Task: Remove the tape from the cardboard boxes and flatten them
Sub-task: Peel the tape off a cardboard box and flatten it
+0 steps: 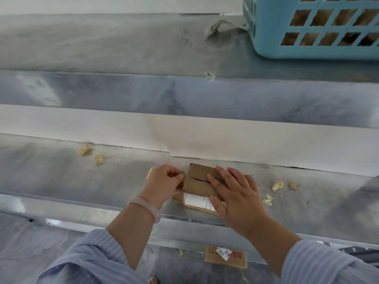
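Pinching: left hand (164,182), fingertips clamped on tape (182,172).
Pressing: right hand (238,194), fingers flat on cardboard box (202,174).
Risk: tape may tear short if yanked.

We had one view only, worn on the head (a wide angle), and it looked forward and steeply down over the metal table (61,181). It sat close to the work: the left hand (164,182), the right hand (239,199) and the cardboard box (202,174) between them lay low in the middle, both sleeves (92,259) ran off the bottom edge, and the blue basket (307,48) was cut off at the top right.
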Demonstrator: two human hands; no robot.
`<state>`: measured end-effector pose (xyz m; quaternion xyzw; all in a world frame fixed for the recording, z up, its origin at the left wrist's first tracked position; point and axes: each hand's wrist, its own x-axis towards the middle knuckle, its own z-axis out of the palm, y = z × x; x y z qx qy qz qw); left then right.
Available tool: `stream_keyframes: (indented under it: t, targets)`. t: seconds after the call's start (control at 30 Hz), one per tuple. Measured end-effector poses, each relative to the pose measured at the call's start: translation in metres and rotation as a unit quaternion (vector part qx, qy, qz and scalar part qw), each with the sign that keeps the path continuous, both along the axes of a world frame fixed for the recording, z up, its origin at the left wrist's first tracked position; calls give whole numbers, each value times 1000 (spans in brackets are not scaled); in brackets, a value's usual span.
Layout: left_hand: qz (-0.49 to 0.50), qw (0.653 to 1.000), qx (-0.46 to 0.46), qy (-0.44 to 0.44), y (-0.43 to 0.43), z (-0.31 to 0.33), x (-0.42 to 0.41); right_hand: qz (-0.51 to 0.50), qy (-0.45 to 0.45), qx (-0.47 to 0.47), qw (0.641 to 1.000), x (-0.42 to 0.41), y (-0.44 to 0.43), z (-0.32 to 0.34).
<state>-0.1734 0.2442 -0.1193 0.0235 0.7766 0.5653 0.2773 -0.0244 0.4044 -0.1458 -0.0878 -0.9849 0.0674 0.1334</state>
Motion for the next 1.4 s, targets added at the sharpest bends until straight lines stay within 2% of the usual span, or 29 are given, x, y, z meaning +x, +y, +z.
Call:
stream_keyframes:
  t: [0.1, 0.23, 0.27, 0.37, 0.53, 0.63, 0.73, 0.87, 1.03, 1.17, 1.27, 1.33, 1.4]
  targets:
    - [40, 999, 5, -20, -4, -8, 4, -1, -11, 7, 1000, 0, 1, -1]
    - [4, 994, -61, 91, -4, -10, 10, -6, -23, 9, 1000, -2, 1, -1]
    - [7, 997, -41, 70, -5, -10, 9, -7, -25, 9, 1000, -2, 1, -1]
    - [31, 991, 87, -96, -9, -4, 5, -9, -30, 14, 999, -2, 1, 0]
    - [-69, 981, 67, -166, -14, -6, -2, -7, -27, 18, 999, -2, 2, 1]
    - [-117, 987, -2, -112, -13, -7, -6, -2, -19, 15, 1000, -1, 2, 1]
    - [-82, 994, -36, -62, -11, -12, -5, 1, -18, 10, 1000, 0, 2, 1]
    - [-62, 985, -140, 82, -15, -26, 7, 2, -29, 7, 1000, 0, 2, 2]
    - [-66, 969, -154, 183, -21, -31, 8, 5, -21, -4, 1000, 0, 2, 2]
    - [18, 968, -154, 195, -32, -26, -19, 18, -24, -63, 998, 0, 4, -1]
    - [-18, 967, -182, 179, -32, -23, -34, 8, 9, -135, 991, 2, 6, -1]
    - [-46, 964, -195, 174, -29, -19, -34, -18, 57, -111, 992, 5, 5, 4]
    - [-28, 969, -182, 162, -28, -16, -30, -63, 85, -75, 992, 7, 4, 11]
